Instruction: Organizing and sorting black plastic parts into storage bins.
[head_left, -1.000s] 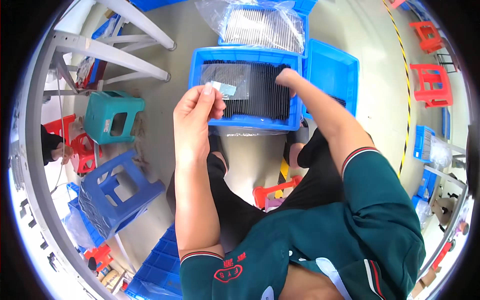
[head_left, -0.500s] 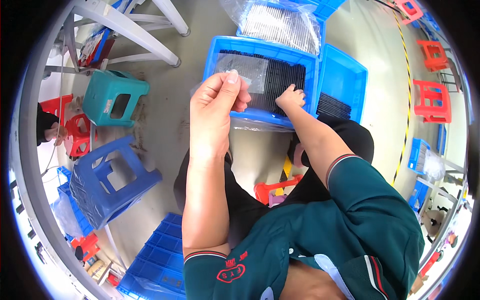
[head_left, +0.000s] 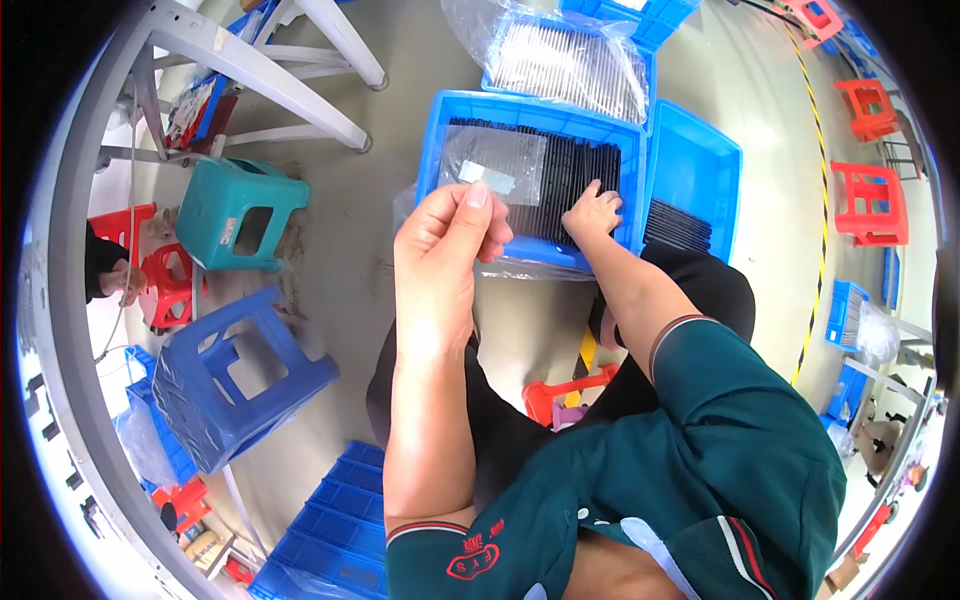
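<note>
My left hand [head_left: 452,232] is closed in a pinch, thumb on top, on a clear plastic bag [head_left: 520,160] with a small white label. The bag hangs over a blue crate [head_left: 434,140] packed with upright rows of thin black strips [head_left: 565,165]. Through the bag, some strips show dimly. At the crate's right end my right hand [head_left: 596,212] reaches down to the strips, its fingers apart and touching their top edges. No strip is seen lifted in it.
Behind stands another crate with pale strips [head_left: 565,65] under clear film. A blue crate [head_left: 700,150] on the right holds more black strips. Plastic stools, a blue one [head_left: 240,380] and a green one [head_left: 240,215], stand left, near white table legs [head_left: 270,80].
The whole view has shifted, so crates and hands sit slightly lower and farther right. More of the bag's white label shows. My right hand has moved a little along the strips.
</note>
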